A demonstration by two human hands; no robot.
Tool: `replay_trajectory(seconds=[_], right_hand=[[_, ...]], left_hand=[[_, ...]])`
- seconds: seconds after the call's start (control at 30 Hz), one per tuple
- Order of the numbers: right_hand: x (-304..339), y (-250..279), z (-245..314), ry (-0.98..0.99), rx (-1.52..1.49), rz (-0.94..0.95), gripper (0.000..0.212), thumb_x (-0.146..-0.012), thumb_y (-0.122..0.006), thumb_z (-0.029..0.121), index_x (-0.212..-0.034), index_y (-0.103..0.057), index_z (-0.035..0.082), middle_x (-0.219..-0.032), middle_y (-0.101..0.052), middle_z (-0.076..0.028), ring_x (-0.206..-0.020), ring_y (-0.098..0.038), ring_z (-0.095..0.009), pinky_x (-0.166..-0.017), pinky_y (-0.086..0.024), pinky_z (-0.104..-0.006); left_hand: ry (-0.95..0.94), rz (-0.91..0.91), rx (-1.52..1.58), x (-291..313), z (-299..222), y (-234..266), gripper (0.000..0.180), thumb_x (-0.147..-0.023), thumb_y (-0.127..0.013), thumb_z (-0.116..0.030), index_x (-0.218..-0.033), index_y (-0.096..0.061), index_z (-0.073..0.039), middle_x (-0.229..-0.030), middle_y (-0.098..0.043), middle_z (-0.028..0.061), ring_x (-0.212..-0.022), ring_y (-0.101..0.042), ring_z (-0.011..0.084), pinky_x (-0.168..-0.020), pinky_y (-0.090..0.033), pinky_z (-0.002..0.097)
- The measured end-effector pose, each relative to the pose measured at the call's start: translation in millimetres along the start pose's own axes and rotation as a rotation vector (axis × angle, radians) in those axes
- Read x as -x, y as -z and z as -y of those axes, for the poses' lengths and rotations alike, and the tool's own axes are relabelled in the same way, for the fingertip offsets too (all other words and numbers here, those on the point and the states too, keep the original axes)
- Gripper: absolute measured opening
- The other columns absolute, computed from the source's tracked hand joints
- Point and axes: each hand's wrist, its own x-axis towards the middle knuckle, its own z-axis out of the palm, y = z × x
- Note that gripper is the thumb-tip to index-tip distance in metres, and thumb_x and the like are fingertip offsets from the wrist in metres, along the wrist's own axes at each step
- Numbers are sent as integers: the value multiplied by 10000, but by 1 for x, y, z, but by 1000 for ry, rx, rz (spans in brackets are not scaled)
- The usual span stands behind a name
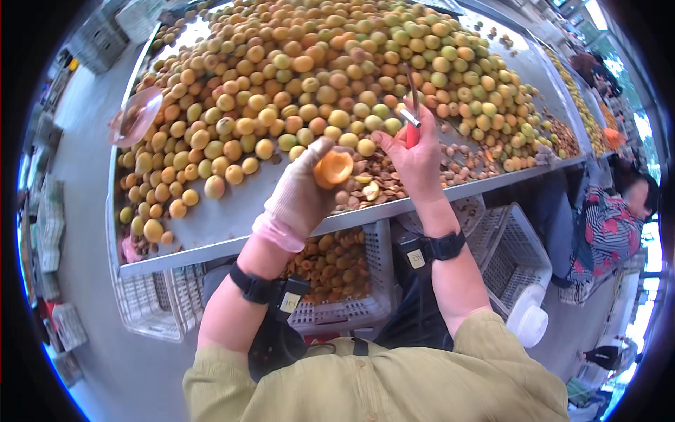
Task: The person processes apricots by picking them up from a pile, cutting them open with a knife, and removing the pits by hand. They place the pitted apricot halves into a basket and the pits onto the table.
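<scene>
**Ana:** Head view first, biggest thing first: what fills it?

**Ben:** A long metal table (pixel 232 211), with a heap of yellow, orange and green apricots (pixel 316 77) covering most of its top. Toward the near edge lies a smaller spread of brown pits (pixel 457 158).

**Ana:** And under the table?

**Ben:** 1 white plastic crate (pixel 355 309) sits below the near edge, holding halved apricots (pixel 330 264). Another white crate (pixel 510 253) stands to its right, tilted. A pink bowl (pixel 133 116) hangs over the table's far left edge.

**Ana:** Anyone else around?

**Ben:** 1 person in a patterned top (pixel 608 228) sits at the right end of the table.

**Ana:** Now the hands.

**Ben:** The left hand (pixel 302 190) wears a pale glove with a pink cuff. Its fingers are curled around an apricot half (pixel 333 169), cut face up, held just above the near edge of the table.

**Ana:** The right?

**Ben:** The right hand (pixel 415 158) is bare and closed around the red handle of a small knife (pixel 413 116), blade pointing away over the fruit. It is just beside the left hand, not touching it.

**Ana:** Anything on the wrists?

**Ben:** 2 black wrist straps, 1 on each forearm.
</scene>
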Motion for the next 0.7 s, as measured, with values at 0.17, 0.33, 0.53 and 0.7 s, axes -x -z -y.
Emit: replay_trajectory(seconds=[0.17, 0.33, 0.53, 0.7], right_hand=[[11, -12, 11, -180, -269, 243, 391, -866, -771, 197, -1153, -604, -9, -875, -621, -18, -715, -553, -66, -649, -475, -201], [18, -24, 21, -74, -215, 425, 417, -869, -767, 218, -1175, -606, -15, -927, -666, -39, -808, -595, -75, -730, -515, -236], [17, -19, 18, -318, -457, 430, 337, -916, -708, 172, -1198, -607, 18, -767, -580, 35, -623, -499, -22, -545, -402, -178], [-20, 23, -8, -366, -1022, -57, 202, -960, -621, 312, -923, -608, 114, -542, -381, 57, -412, -313, -66, -378, -219, -239]], left_hand=[[-167, 39, 22, -15, -3, 16, 505, -962, -512, -556, -1169, -576, -99, -1064, -662, 59, -944, -661, 204, -746, -565, 348], [-215, 122, -6, -16, -2, 15, 473, -982, -494, -466, -1286, -524, -105, -1266, -574, 0, -1167, -531, 171, -1064, -330, 412], [-334, 103, -242, 5, 0, -8, 443, -878, -653, -208, -1272, -531, -46, -1110, -598, 83, -913, -591, 121, -738, -500, 249], [-29, 238, -908, 23, -8, -20, 386, -778, -677, -213, -1107, -621, -19, -947, -634, 63, -757, -591, 96, -595, -467, 227]])
